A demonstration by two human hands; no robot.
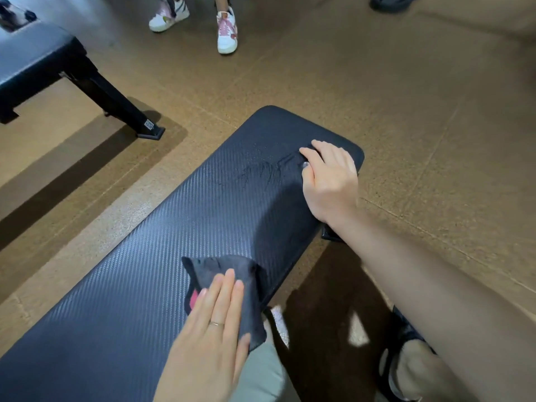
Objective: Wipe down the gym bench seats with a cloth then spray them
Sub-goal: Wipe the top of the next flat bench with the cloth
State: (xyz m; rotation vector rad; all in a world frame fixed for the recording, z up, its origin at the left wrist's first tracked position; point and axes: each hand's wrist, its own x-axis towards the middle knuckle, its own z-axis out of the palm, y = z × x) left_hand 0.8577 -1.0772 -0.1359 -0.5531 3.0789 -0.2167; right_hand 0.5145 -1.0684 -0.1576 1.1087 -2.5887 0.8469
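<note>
A long black bench seat (pixel 174 242) with a woven texture runs from the lower left to the upper right. My left hand (pixel 214 329) lies flat, fingers straight, on a dark grey cloth (pixel 232 268) with a red patch, at the seat's near right edge. At the seat's far end, my right hand (pixel 330 178) curls its fingers over a second dark cloth (pixel 291 159), mostly hidden under the hand. Wet streaks (pixel 255 172) mark the seat just left of that hand. No spray bottle is in view.
A second black bench (pixel 37 62) with a metal leg (pixel 121 108) stands at the upper left. A person's white and pink sneakers (pixel 227 30) are on the brown floor beyond the seat. My own shoe (pixel 406 367) is at the lower right.
</note>
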